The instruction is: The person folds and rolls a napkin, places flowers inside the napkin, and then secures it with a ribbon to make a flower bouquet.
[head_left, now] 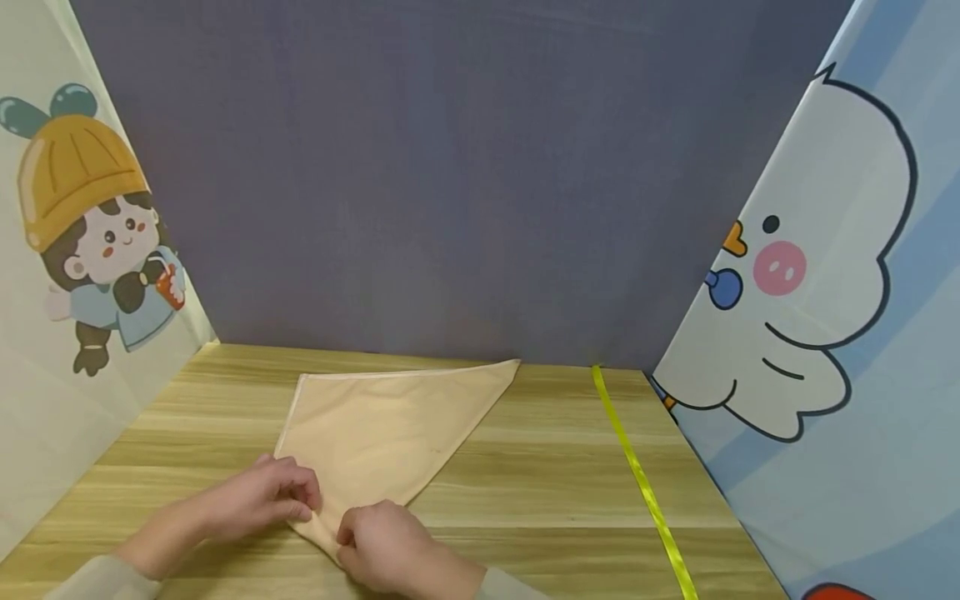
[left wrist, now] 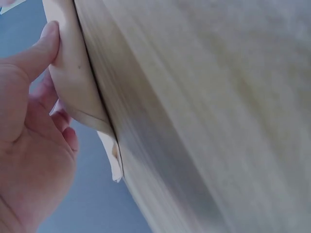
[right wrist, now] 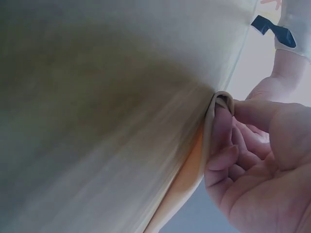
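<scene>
A peach-coloured cloth [head_left: 367, 425] lies on the wood-patterned table, with straight edges at the back and left and a pointed corner reaching far right. At its near end the edge is turned over into a narrow fold. My left hand [head_left: 258, 500] pinches the left part of that fold; in the left wrist view the thumb presses on the cloth [left wrist: 73, 68] with fingers behind it. Beside it, my right hand [head_left: 393, 546] grips the near right part. The right wrist view shows thumb and fingers around the curled cloth edge [right wrist: 209, 141].
A yellow ribbon [head_left: 637, 475] runs along the right side of the wooden tabletop [head_left: 525, 492]. A grey panel [head_left: 450, 183] stands at the back. Cartoon-printed panels rise at the left [head_left: 45, 433] and right [head_left: 892, 392].
</scene>
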`<state>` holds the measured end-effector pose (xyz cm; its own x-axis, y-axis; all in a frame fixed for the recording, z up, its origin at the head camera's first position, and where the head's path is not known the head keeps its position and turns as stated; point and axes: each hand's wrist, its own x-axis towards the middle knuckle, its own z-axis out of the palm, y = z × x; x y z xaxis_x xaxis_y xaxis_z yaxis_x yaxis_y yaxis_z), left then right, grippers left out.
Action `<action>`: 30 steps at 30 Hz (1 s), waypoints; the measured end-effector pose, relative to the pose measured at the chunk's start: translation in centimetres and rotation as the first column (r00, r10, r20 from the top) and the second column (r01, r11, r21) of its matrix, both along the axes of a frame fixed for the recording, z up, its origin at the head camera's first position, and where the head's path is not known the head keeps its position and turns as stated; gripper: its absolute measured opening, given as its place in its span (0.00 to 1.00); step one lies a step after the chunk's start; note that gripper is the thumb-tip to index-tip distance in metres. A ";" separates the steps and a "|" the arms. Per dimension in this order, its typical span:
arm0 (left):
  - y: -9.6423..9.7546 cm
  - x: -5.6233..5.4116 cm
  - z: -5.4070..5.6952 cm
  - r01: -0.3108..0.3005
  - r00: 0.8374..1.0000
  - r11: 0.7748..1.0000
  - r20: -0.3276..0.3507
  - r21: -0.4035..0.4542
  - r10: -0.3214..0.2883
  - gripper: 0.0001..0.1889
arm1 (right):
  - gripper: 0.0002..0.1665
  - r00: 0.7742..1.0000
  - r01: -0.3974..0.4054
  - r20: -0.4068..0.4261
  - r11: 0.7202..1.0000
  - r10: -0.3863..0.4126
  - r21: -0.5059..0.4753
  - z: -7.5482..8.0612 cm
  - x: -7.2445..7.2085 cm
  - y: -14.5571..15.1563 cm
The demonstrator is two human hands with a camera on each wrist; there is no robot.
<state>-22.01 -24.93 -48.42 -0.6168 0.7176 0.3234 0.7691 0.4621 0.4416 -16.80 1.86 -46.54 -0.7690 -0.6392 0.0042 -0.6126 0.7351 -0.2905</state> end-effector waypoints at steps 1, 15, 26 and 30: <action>0.0 0.0 -0.1 -0.004 1.000 1.000 0.001 0.007 0.004 0.07 | 0.03 1.000 0.007 0.007 1.000 -0.007 -0.004 0.0 0.0 0.0; 0.4 -0.1 -0.2 -0.059 0.998 0.996 -0.031 -0.073 0.057 0.08 | 0.06 0.999 -0.027 -0.039 1.000 0.027 0.016 -0.1 -0.5 0.1; 0.2 -0.3 0.5 0.047 0.998 0.997 0.037 -0.057 -0.045 0.13 | 0.03 1.000 -0.028 0.008 0.999 0.028 -0.028 -0.1 -0.6 0.2; -0.2 -0.2 0.7 0.078 0.995 0.994 0.075 -0.082 -0.072 0.12 | 0.03 0.998 -0.060 -0.017 0.998 0.060 -0.011 0.1 -0.7 0.3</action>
<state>-22.18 -25.11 -47.69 -0.5798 0.7854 0.2169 0.7707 0.4424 0.4586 -17.46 2.21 -46.48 -0.7288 -0.6843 0.0244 -0.6607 0.6934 -0.2877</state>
